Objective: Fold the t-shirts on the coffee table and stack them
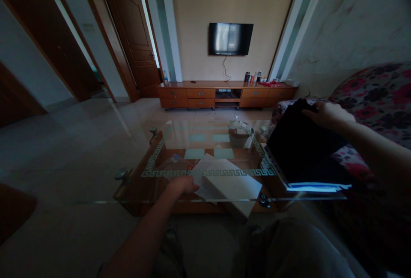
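Observation:
My right hand (pixel 326 115) grips the top edge of a black folder-like thing (pixel 298 145), with the fingers bent over it. The black thing is tilted up at the right end of the glass table. Under it lie white and bluish page edges (pixel 317 187) along the table's front right corner. Its dark surface shows no detail, so its exact kind is unclear. Lower down, my left hand (pixel 183 184) is at the glass tabletop (pixel 173 141), with its fingers curled in and nothing visible in them. A white box (pixel 233 184) and white sheets (pixel 201 175) show through the glass beside it.
A small black object (pixel 264 200) lies near the box. Toward the far right of the table is a bin (pixel 240 139) with a light plastic liner. A flowered sofa (pixel 379 107) borders the right. Beyond stand a low wooden cabinet (pixel 201 94) and a wall television (pixel 230 39).

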Demonstrator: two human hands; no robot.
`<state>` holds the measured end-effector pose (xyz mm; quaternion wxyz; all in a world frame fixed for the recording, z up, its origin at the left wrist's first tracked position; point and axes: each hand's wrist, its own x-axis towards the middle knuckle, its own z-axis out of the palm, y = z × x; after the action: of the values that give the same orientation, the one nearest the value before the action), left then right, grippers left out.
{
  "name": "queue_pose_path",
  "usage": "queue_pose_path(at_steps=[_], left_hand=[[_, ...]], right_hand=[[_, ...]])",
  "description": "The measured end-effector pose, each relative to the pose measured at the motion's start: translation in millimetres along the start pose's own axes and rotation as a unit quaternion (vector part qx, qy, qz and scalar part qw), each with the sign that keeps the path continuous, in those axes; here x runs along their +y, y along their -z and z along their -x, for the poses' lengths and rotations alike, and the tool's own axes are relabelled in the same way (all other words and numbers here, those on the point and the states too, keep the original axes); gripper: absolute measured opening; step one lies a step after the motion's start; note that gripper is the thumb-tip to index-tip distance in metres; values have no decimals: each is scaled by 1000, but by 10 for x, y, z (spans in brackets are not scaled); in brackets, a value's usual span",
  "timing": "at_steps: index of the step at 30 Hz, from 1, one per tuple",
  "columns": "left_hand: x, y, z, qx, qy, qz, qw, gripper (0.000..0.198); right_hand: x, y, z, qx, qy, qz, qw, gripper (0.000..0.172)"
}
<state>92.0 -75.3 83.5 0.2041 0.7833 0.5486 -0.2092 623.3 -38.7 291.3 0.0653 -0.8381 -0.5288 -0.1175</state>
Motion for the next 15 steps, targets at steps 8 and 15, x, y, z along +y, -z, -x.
queue_pose_path(at_steps=[8,15], left_hand=[[-7,-24,-37,2,4,-4,1000,51],[3,5,-25,-6,6,-9,1000,51]], right_hand=[[46,-94,-48,-3,-2,6,1000,62],[147,-120,19,-54,-43,15,997,64]])
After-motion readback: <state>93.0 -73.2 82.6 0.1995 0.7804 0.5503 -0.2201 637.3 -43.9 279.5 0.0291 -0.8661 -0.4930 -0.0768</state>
